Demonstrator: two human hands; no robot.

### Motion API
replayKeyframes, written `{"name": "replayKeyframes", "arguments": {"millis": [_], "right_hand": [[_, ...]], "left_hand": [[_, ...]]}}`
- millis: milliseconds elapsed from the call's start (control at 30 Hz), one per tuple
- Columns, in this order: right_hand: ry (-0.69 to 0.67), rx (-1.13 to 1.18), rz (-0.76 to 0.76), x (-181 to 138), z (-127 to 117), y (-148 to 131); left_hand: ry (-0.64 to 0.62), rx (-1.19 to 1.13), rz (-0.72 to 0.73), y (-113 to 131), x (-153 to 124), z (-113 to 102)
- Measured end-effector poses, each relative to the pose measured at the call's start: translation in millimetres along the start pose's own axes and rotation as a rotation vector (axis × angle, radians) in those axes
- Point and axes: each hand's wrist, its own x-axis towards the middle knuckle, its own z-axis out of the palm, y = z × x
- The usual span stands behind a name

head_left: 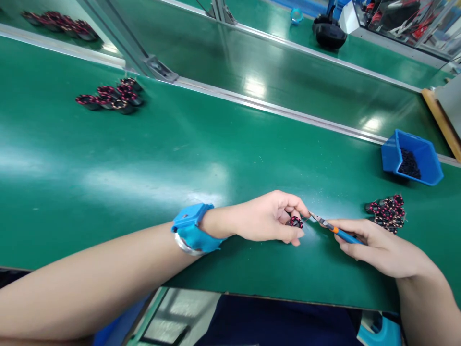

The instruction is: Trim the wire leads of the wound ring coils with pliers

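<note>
Gripping pliers [340, 232], partly hidden by right hand [383, 247], left hand [264, 217] holding coil [297, 222], partly covered

Wound core [296, 222] partly hidden w/in curled L hand [266, 218]

No lettering to read anywhere here, not a word, a number, a brand or a sign! Over to the blue wristband [192, 221], left of the middle, and there's a small dark mark on it, too small to make out, while the blue-and-orange pliers [345, 234] at the near right give us no legible print. Out to the far right, the blue bin [391, 156] shows nothing readable either.
</note>
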Motion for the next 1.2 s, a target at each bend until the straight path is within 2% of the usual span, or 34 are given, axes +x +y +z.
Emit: {"name": "replayKeyframes", "arguments": {"millis": [200, 433, 767, 1200], "right_hand": [[0.026, 0.15, 0.09, -1, -2, 8], [0.013, 0.031, 0.018, 2, -4, -1], [-0.001, -0.028, -0.043, 5, -3, -5], [-0.038, -0.023, -0.024, 7, -2, -5]], "left_hand": [[0.0, -0.015, -0.041, -1, 0, 0], [-0.036, 0.02, -0.105, 3, 0, -1], [-0.05, 0.031, -0.068, 3, 0, 0], [-0.051, 0.025, -0.053, 4, 1, 0]]}}
